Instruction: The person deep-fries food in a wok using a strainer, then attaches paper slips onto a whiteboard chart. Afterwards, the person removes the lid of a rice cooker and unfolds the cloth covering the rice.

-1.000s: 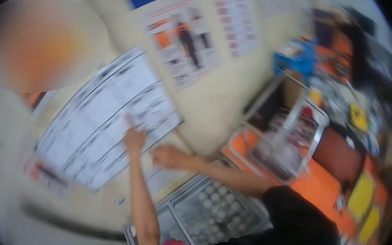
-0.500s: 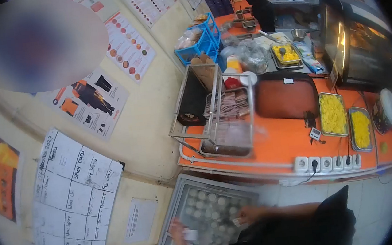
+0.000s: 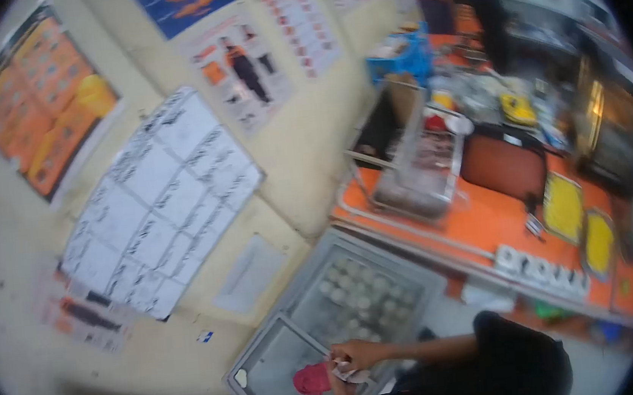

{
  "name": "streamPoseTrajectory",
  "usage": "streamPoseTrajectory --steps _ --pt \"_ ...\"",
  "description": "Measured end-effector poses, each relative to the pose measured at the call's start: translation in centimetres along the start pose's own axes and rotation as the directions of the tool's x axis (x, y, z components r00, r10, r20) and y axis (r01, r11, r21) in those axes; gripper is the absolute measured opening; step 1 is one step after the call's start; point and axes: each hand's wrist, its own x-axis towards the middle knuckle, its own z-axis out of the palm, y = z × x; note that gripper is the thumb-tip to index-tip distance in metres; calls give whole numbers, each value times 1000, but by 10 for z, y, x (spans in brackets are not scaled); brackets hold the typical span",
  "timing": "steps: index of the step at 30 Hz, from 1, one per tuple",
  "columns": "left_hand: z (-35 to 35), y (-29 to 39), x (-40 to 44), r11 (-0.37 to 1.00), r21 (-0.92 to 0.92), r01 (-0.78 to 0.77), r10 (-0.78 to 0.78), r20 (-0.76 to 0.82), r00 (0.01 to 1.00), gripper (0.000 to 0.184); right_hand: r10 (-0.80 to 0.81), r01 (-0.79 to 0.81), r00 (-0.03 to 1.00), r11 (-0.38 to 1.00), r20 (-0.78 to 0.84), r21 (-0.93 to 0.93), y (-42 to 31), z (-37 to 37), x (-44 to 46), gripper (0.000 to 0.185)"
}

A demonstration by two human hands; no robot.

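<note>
My right hand point(image 3: 360, 354) reaches in from the right over the front of a grey chest point(image 3: 264, 328), its fingers closed on a crumpled whitish piece point(image 3: 355, 374) that looks like cloth or paper. Just below it, my left hand point(image 3: 341, 393) meets the right one at the same piece, fingers closed and partly hidden. A bright pink-red crumpled thing point(image 3: 311, 380), perhaps a cloth or bag, lies beside the left hand over the chest's nearer section. Several round, pale-topped containers point(image 3: 359, 288) stand in rows in the farther section. Motion blurs the details.
An orange counter point(image 3: 471, 224) with a row of power sockets point(image 3: 540, 267) stands beyond the chest. On it are a metal-framed container point(image 3: 415, 188), a brown tray point(image 3: 500, 168) and yellow-filled trays point(image 3: 564, 208). A co-worker in dark clothes point(image 3: 486, 17) stands at the back. A handwritten chart point(image 3: 165, 204) hangs left.
My hands, apart over the chest before, have come together at the whitish piece. The pink-red thing, barely visible earlier, now shows plainly. The view has swung down and left.
</note>
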Motion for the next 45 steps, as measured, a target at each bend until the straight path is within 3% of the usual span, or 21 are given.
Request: streamPoseTrajectory --steps 2,6,8,12,14,15,17,19,21,23,24,25,27,33,35,39,40,41,43,44,45 --pt "-47 -12 11 998 -31 52 -41 284 958 53 94 -99 981 995 -171 -20 -10 38 -21 43" --pt "-67 -62 8 974 139 180 -214 288 934 34 271 -391 807 911 -524 -131 -8 88 -89 52" --pt "-37 -86 -7 876 472 97 -239 251 938 28 414 -556 719 824 -558 -105 -33 86 -138 56" --pt "11 -151 -22 876 478 -70 -168 437 883 29 661 -755 523 653 -538 68 -56 63 -244 64" --pt "49 -179 -51 903 419 -90 -201 598 776 42 451 -208 559 888 -695 409 -18 90 -311 46" --pt "74 -188 -87 899 433 -69 -236 611 756 42 466 -218 524 883 -714 416 -33 101 -343 46" --pt "126 -184 -160 915 403 -24 -289 695 658 65 596 155 472 669 -649 727 -73 108 -393 48" --pt "131 -246 -202 905 417 -80 -313 784 536 81 540 341 337 693 -771 635 -88 141 -439 54" --pt "132 -313 -264 732 504 -458 -387 861 329 81 545 336 44 781 -838 526 -111 176 -490 48" --pt "113 -376 -332 730 577 -365 -550 814 187 79 562 261 -236 823 -793 505 -142 218 -547 42" --pt "103 -415 -358 674 551 -491 -578 808 114 76 571 187 -417 815 -707 549 -162 247 -584 37" --pt "92 -456 -389 621 490 -612 -597 801 36 72 542 215 -525 831 -657 513 -176 277 -627 37" --pt "59 -508 -451 582 544 -605 -727 681 -88 58 495 295 -642 864 -585 407 -191 337 -685 27" --pt "9 -575 -675 494 794 -354 -854 368 -367 43 399 323 -847 911 -351 257 -259 467 -807 19" --pt "3 -591 -729 496 781 -379 -786 217 -579 34 276 246 -930 958 -244 144 -272 491 -833 18" --pt "-43 -657 -780 473 549 -689 -845 63 -531 25 251 246 -967 965 54 -89 -252 531 -883 10" --pt "-56 -674 -800 624 381 -682 -775 195 -601 23 334 350 -929 933 159 87 -241 545 -909 13" --pt "-67 -691 -814 739 192 -645 -670 303 -677 23 331 351 -922 934 199 70 -251 554 -925 13" --pt "-76 -737 -850 750 278 -601 -660 380 -648 19 408 403 -913 906 13 -131 -290 561 -952 30" --pt "-74 -759 -874 781 275 -561 -620 446 -645 17 419 402 -905 899 76 -172 -299 569 -972 30" --pt "-73 -786 -887 707 406 -579 -707 419 -570 15 403 408 -912 873 -75 -268 -314 583 -994 37"
